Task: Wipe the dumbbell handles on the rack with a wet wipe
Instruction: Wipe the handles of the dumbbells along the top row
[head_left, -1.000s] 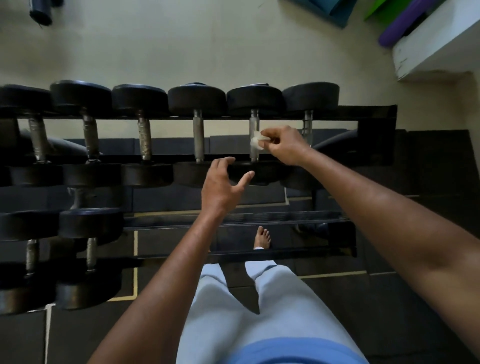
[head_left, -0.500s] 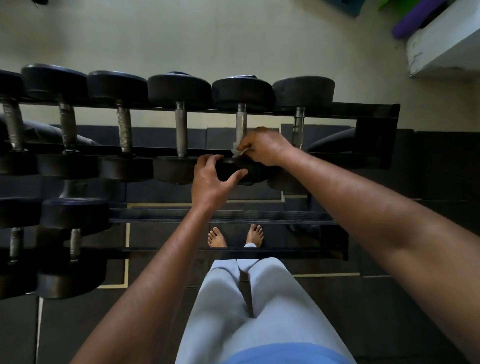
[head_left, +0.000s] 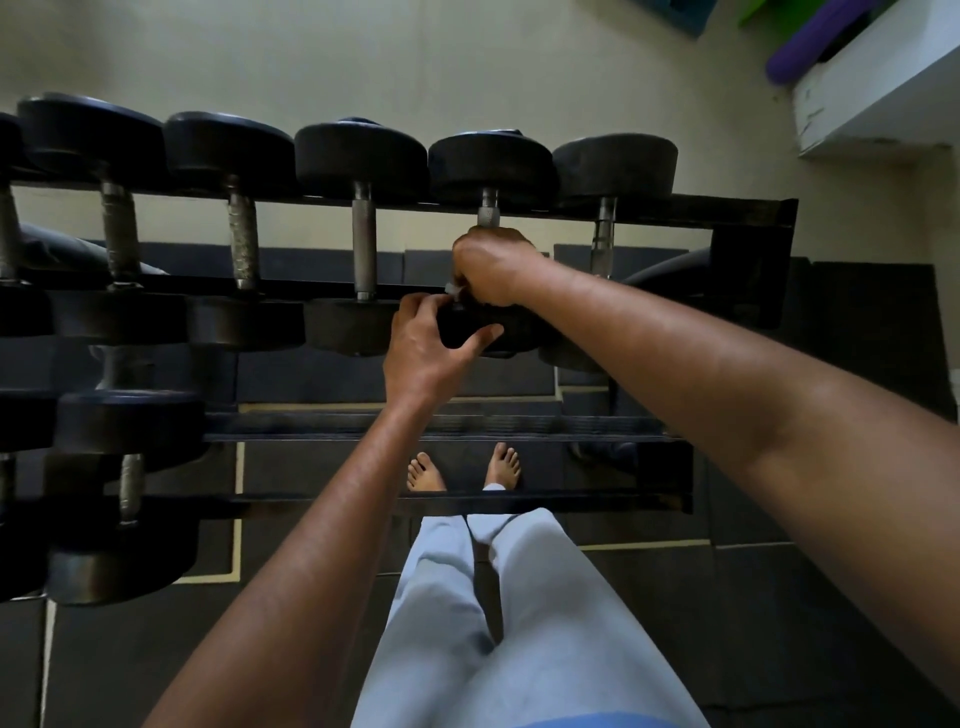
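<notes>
A black rack (head_left: 748, 218) carries a row of black dumbbells with metal handles on its top tier. My right hand (head_left: 493, 265) is wrapped round the handle (head_left: 488, 210) of the second dumbbell from the right, near its front end. Only a small white corner of the wet wipe (head_left: 451, 289) peeks out under the fingers. My left hand (head_left: 431, 348) grips the front head (head_left: 467, 332) of that same dumbbell, thumb on the right side and fingers over the top. Most of the handle is hidden by my right hand.
More dumbbells sit on the lower tier at the left (head_left: 124, 421). A neighbouring handle (head_left: 602, 234) lies just right of my right hand. My bare feet (head_left: 462, 470) stand under the rack. A white ledge (head_left: 872, 98) and a purple roll (head_left: 810, 47) are at the upper right.
My right hand has slid down the handle from its middle to its front end, and now covers the wipe. My left hand came forward and took hold of the dumbbell's front head.
</notes>
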